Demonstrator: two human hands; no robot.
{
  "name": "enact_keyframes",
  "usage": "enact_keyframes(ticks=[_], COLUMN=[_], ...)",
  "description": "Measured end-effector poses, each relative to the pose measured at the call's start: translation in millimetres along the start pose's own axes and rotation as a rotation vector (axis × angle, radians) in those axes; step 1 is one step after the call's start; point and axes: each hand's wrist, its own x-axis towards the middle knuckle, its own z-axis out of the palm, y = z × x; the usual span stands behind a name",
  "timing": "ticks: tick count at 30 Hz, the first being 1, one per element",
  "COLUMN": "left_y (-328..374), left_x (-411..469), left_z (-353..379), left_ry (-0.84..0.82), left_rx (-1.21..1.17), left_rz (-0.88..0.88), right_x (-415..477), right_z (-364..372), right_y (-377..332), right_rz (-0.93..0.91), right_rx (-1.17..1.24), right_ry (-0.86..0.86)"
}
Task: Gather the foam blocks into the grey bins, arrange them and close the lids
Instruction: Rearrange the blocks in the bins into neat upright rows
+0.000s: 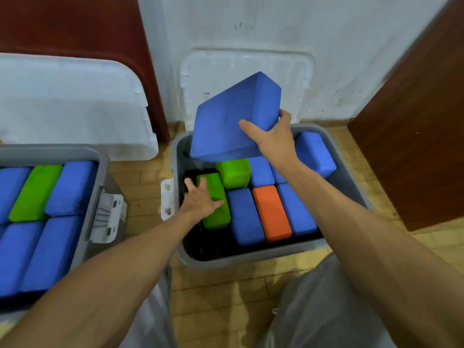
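Note:
My right hand (272, 136) grips a large blue foam block (231, 116), tilted above the far left part of the right grey bin (251, 257). Inside that bin stand several blocks on edge: two green ones (234, 172), an orange one (272, 212) and blue ones (247, 217). Another blue block (315, 153) leans on the bin's far right rim. My left hand (200, 197) lies flat with spread fingers on the nearer green block (217, 209). The left grey bin (93, 197) is packed with blue blocks and one green block (35, 192).
Two white lids lean upright against the wall: one (72, 104) behind the left bin, one (296, 79) behind the right bin. White latches (108, 217) hang at the bins' sides. A brown wooden panel (414, 146) stands at the right. My knees are at the bottom.

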Motion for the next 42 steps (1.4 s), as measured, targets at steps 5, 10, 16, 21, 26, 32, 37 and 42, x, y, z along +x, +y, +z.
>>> enact_keyframes(ticks=[5,10,16,21,26,32,37,42], left_y=[-7.6,-5.8,-10.4,-13.2,-5.4,5.9,25.4,28.5], left_x=[6.7,1.3,-19.0,-32.6,-36.6,-51.4,-43.4,-38.2], left_z=[9.9,6.0,7.2,8.5,-15.0,-86.5,-118.5,-115.5], left_ry=[0.007,0.047,-0.069,-0.214,-0.270,0.100,0.200,0.073], left_rx=[-0.424,-0.478,-0.461,-0.272,-0.106,-0.398,-0.991,-0.988], left_rz=[-0.047,-0.013,-0.013,0.011,0.019,0.049,0.147,0.183], right_x=[0.1,7.0,10.8,4.3,-0.5,-4.6,-9.9,-15.2], right_z=[4.7,6.7,8.9,16.4,23.8,29.2,37.1,42.9], right_y=[11.2,0.9,-8.0,-14.9,-21.0,-23.3,-31.7,-35.8], right_rz=[-0.001,-0.026,-0.029,-0.060,-0.102,-0.155,-0.237,-0.315], right_rx=[-0.020,-0.065,-0.069,-0.139,-0.182,-0.309,-0.435,-0.518], right_ry=[-0.073,-0.112,-0.101,-0.160,-0.165,-0.186,-0.183,-0.207])
